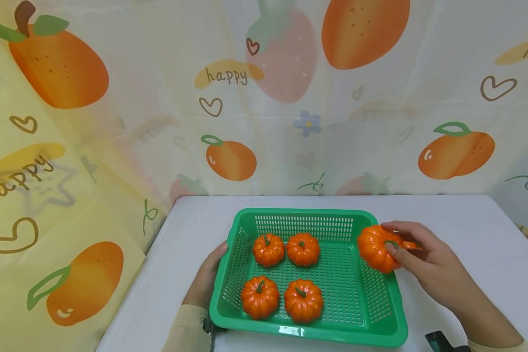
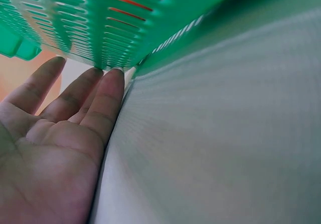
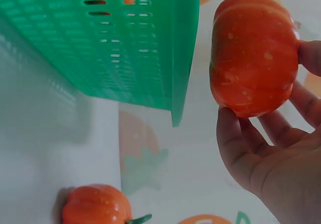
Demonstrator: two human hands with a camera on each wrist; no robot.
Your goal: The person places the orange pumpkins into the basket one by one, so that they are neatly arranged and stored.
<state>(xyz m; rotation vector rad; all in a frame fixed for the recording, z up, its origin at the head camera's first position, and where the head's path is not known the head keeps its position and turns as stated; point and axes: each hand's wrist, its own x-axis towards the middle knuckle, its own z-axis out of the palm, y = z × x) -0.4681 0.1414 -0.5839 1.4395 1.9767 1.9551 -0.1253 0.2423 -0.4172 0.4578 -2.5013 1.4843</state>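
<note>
In the head view, a green plastic basket (image 1: 361,298) stands on the table, with several small orange pumpkins (image 1: 303,300) inside, spread over its left and middle part. My right hand (image 1: 431,264) pinches another orange pumpkin (image 1: 376,248) between thumb and fingers, at the basket's right rim. The right wrist view shows this held pumpkin (image 3: 255,58) raised beside the basket's outer wall. My left hand (image 1: 209,276) is at the basket's left side. Its extended fingers (image 2: 108,96) have their tips at the slotted wall in the left wrist view.
One more pumpkin (image 3: 95,204) lies on the table to the right of the basket, mostly hidden behind my right hand in the head view. The white table (image 1: 193,220) ends at a fruit-printed cloth (image 1: 281,146) behind and to the left.
</note>
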